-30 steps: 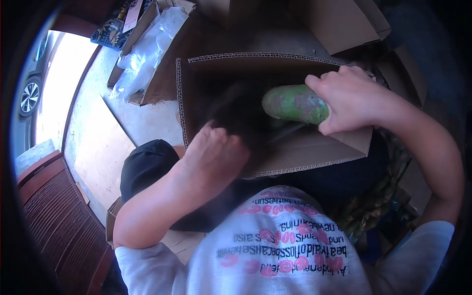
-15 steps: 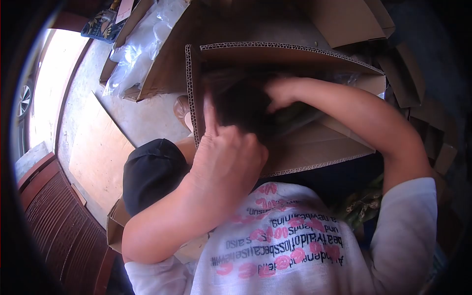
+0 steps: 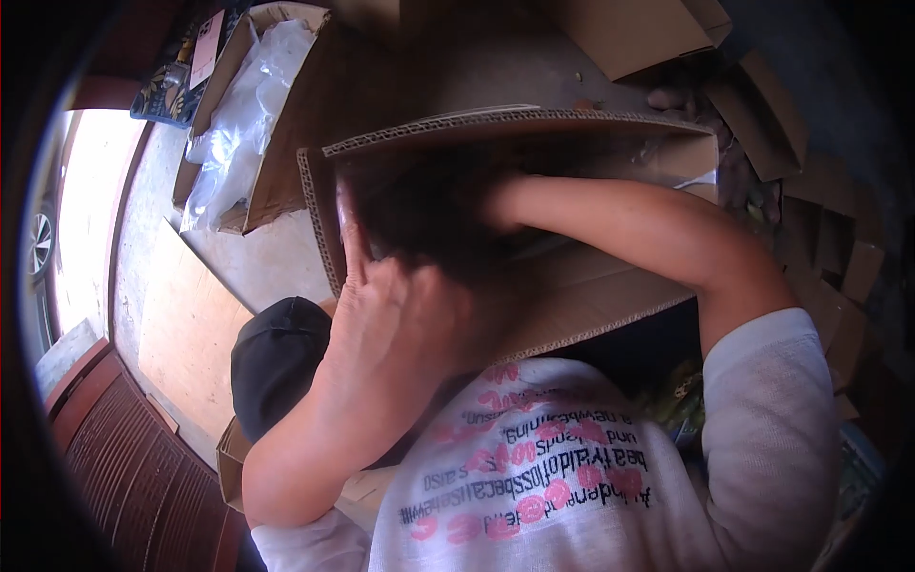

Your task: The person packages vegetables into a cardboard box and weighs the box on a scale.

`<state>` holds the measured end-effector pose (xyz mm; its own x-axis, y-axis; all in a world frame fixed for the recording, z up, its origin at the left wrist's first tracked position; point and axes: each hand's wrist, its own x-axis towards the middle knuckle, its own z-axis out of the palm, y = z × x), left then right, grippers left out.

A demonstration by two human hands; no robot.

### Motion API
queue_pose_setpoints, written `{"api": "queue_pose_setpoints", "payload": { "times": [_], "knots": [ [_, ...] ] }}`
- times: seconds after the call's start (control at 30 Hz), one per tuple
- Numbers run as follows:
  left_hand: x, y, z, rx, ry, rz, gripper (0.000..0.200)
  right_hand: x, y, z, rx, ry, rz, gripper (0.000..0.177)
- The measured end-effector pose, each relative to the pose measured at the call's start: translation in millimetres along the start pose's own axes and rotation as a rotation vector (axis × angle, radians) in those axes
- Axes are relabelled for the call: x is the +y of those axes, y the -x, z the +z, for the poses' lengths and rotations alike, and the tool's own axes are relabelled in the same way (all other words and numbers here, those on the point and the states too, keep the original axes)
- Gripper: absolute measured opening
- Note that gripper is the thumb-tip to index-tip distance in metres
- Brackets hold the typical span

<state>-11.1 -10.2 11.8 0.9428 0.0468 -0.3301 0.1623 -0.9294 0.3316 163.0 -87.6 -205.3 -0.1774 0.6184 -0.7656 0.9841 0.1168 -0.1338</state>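
A deep cardboard box (image 3: 610,296) lies open in front of me, its inside mostly in dark shadow. Over its left side is my left hand (image 3: 400,305), back upward. One finger stretches straight along the inner left wall, and the others bend down out of sight. My right hand (image 3: 500,202) reaches into the middle of the box from the right, smeared by motion, its fingers lost in the dark. Between the two hands is a blurred dark patch (image 3: 424,205), and I cannot tell what it is.
Clear plastic bags (image 3: 253,119) fill another carton (image 3: 291,133) at the upper left. More cartons (image 3: 643,38) stand at the back and right. A flat board (image 3: 191,324) lies on the floor beside a brown slatted panel (image 3: 124,448). A black rounded thing (image 3: 281,357) is near my left forearm.
The view has shifted, so the box appears further left and slightly lower. My right hand is further inside the box. My left hand stays at the box's left side, its finger still stretched.
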Motion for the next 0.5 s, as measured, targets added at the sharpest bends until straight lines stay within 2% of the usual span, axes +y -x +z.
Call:
{"api": "queue_pose_setpoints", "payload": {
  "times": [0.03, 0.13, 0.17, 0.2, 0.27, 0.3, 0.33, 0.37, 0.4, 0.43, 0.47, 0.5],
  "knots": [
    [1.8, -1.5, -2.6, -0.036, -0.018, 0.005, 0.021, 0.0, -3.3, 5.1, -0.013, 0.008, 0.003, 0.088],
    [1.6, 2.4, 7.2, 0.133, 0.030, 0.031, 0.017, -1.9, -6.3, 15.6, 0.018, 0.035, -0.014, 0.088],
    [3.5, 1.4, 13.3, 0.151, 0.085, -0.058, 0.018, -2.5, 2.7, 11.4, 0.068, 0.042, -0.027, 0.087],
    [5.2, 0.5, 5.1, 0.067, 0.093, -0.039, 0.018, -3.0, 11.6, 7.3, 0.118, 0.050, -0.039, 0.087],
    [12.3, 5.9, 12.9, -0.001, 0.108, -0.278, 0.018, -2.3, 44.5, -11.4, 0.208, 0.037, -0.038, 0.087],
    [14.6, 6.2, 11.2, -0.034, 0.131, -0.271, 0.018, -1.8, 55.9, -28.8, 0.110, -0.059, -0.017, 0.097],
    [15.9, 4.5, 9.5, -0.067, 0.150, -0.257, 0.019, 3.3, 97.2, -52.7, 0.135, -0.135, -0.057, 0.088],
    [17.3, 6.2, 14.8, -0.078, 0.036, -0.257, 0.017, 15.1, 126.3, -58.3, 0.274, -0.183, -0.152, 0.080],
    [16.6, 11.6, 19.8, -0.074, -0.078, -0.253, 0.023, 22.5, 170.8, -58.6, 0.483, -0.314, -0.223, 0.065],
    [18.3, 6.3, 24.1, -0.020, -0.152, -0.048, 0.022, 35.3, 250.3, -41.6, 0.848, -0.495, -0.246, 0.054],
    [5.9, 10.2, 26.8, 0.030, -0.216, 0.086, 0.022, 40.0, 288.5, -25.5, 1.000, -0.561, -0.183, 0.046],
    [1.9, 8.8, 27.0, 0.023, -0.228, 0.062, 0.021, 56.9, 311.0, -2.2, 1.131, -0.572, -0.065, 0.052]
  ]
}}
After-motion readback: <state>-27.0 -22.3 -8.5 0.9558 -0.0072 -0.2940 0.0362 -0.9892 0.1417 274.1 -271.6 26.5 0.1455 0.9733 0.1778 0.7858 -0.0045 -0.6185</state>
